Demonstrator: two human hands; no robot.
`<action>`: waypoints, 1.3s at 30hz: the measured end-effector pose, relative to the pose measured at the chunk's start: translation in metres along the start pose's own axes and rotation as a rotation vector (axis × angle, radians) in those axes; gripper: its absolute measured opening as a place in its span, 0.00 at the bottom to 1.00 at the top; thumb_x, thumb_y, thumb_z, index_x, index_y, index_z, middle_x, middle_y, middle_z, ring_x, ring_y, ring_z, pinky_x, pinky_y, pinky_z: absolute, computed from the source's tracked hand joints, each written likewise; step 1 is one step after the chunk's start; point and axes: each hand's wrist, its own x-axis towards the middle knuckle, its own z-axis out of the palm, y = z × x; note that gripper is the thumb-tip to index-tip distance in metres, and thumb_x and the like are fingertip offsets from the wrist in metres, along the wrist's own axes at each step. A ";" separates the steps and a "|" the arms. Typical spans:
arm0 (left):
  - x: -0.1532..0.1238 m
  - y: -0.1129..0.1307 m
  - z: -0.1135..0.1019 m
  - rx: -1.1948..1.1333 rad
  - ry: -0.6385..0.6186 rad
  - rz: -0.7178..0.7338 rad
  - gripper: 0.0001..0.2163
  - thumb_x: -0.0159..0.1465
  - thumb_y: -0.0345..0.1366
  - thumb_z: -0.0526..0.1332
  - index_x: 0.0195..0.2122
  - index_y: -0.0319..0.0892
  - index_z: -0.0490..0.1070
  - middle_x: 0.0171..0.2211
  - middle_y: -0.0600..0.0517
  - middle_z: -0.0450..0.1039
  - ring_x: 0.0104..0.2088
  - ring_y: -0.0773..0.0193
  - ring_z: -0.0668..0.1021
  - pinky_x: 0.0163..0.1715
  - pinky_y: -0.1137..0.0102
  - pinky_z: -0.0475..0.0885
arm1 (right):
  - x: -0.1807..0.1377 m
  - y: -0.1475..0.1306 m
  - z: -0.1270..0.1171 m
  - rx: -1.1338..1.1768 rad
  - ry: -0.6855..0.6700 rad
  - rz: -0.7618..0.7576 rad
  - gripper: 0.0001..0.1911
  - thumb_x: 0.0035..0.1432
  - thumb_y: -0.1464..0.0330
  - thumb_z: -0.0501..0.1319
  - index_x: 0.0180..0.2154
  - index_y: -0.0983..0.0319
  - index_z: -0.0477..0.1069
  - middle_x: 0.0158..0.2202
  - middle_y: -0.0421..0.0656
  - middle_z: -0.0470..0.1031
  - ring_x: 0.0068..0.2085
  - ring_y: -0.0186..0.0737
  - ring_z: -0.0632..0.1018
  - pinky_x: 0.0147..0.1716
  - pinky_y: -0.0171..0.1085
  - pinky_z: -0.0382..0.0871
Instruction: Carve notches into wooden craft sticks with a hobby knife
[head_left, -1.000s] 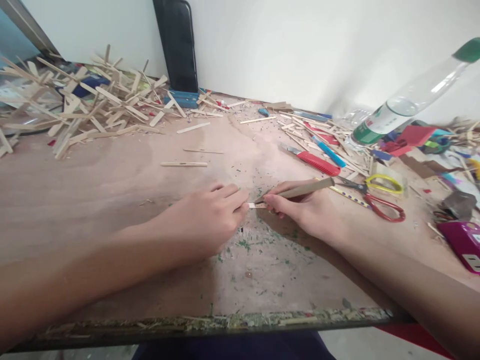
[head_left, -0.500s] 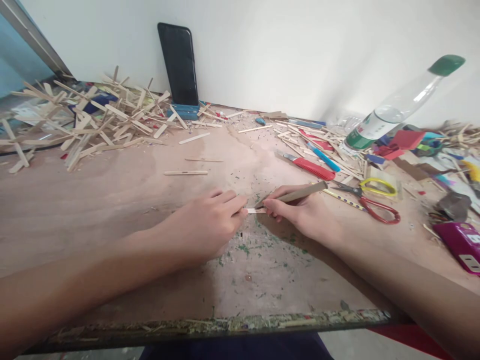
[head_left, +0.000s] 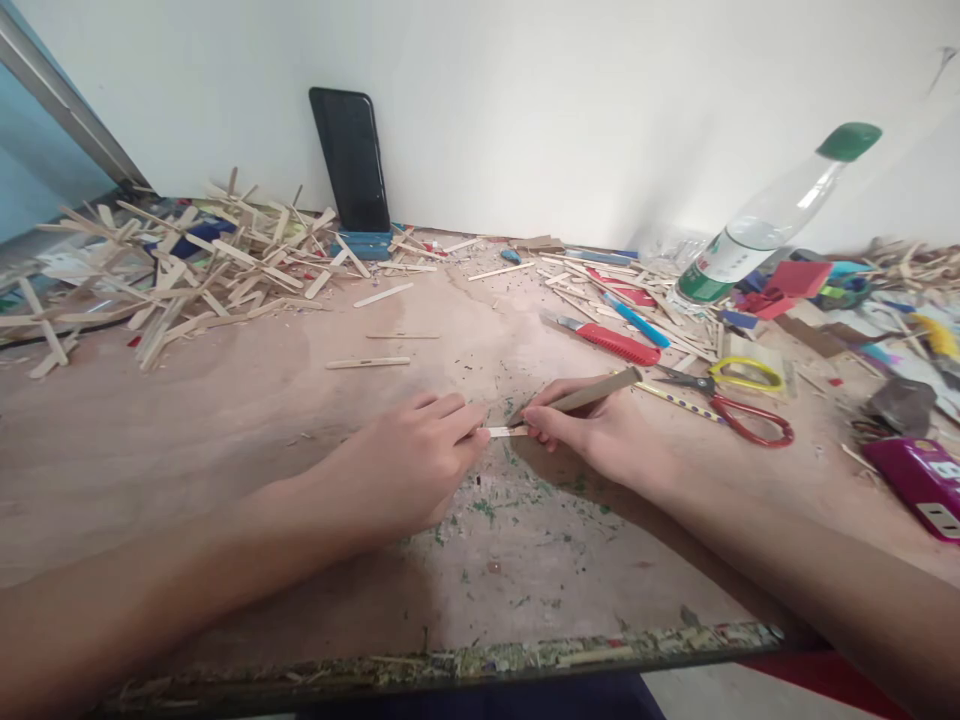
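Note:
My left hand (head_left: 424,455) is closed, its fingertips pinching the left end of a pale wooden craft stick (head_left: 500,432) against the table. Held like a pencil in my right hand (head_left: 600,432) is a slim grey-brown pen-like tool (head_left: 600,390). Its dark tip meets the stick or sits just above it; I cannot tell which. Fingers of the right hand touch the stick's right end and hide it. Beyond my left hand lie a craft stick (head_left: 367,363) with a dark mark and a thinner stick (head_left: 403,336).
A heap of craft sticks (head_left: 240,265) fills the back left, beside a phone (head_left: 349,160) on a blue stand. To the right lie a red cutter (head_left: 615,343), a blue pen (head_left: 636,320), scissors (head_left: 750,420), a tilted bottle (head_left: 731,250) and a purple power block (head_left: 911,480).
The view has shifted slightly, so the phone and bottle appear lower. Both hands keep their hold, and the tool's tip remains at the stick.

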 end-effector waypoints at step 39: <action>0.001 0.001 0.003 0.002 -0.070 -0.004 0.11 0.72 0.25 0.60 0.51 0.35 0.79 0.42 0.45 0.77 0.42 0.51 0.78 0.43 0.58 0.74 | -0.003 0.000 -0.004 -0.014 -0.040 -0.053 0.15 0.74 0.58 0.71 0.40 0.63 0.79 0.34 0.38 0.80 0.33 0.35 0.80 0.37 0.38 0.80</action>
